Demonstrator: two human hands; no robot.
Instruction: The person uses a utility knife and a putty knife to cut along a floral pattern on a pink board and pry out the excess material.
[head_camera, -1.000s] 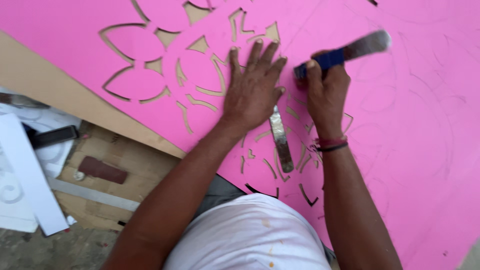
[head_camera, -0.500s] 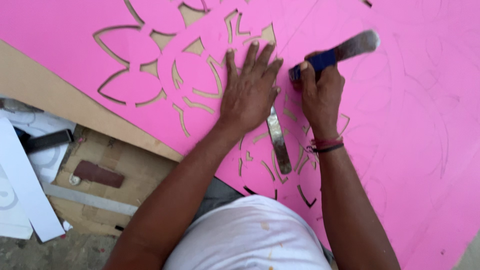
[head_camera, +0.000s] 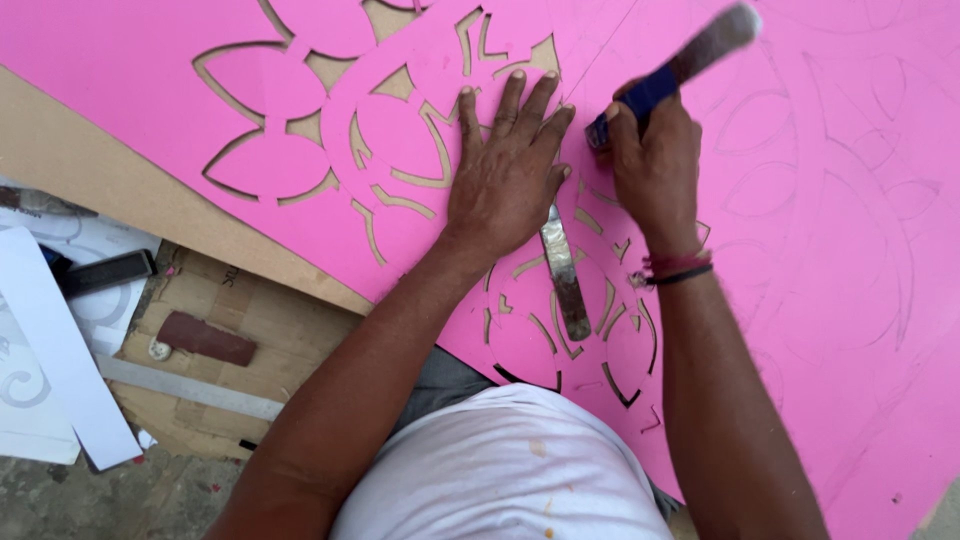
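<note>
A large pink sheet (head_camera: 150, 60) with petal-shaped cut-outs lies across brown board. My left hand (head_camera: 505, 170) presses flat on the sheet, fingers spread, just left of the cutting spot. My right hand (head_camera: 655, 165) grips a cutter with a blue body and grey handle end (head_camera: 690, 60), its tip down on the sheet beside my left fingertips. A narrow metal blade-like strip (head_camera: 565, 275) lies on the sheet below my left hand. Pencil outlines of more petals cover the sheet's right side.
Brown cardboard (head_camera: 90, 170) shows under the sheet's left edge. At lower left lie white paper patterns (head_camera: 50, 340), a dark bar (head_camera: 105, 272), a reddish-brown block (head_camera: 205, 338) and a metal ruler (head_camera: 190, 388). My white shirt (head_camera: 510, 470) fills the bottom centre.
My right hand and the cutter have shifted slightly up and to the right on the sheet. The left hand stays pressed flat in the same spot.
</note>
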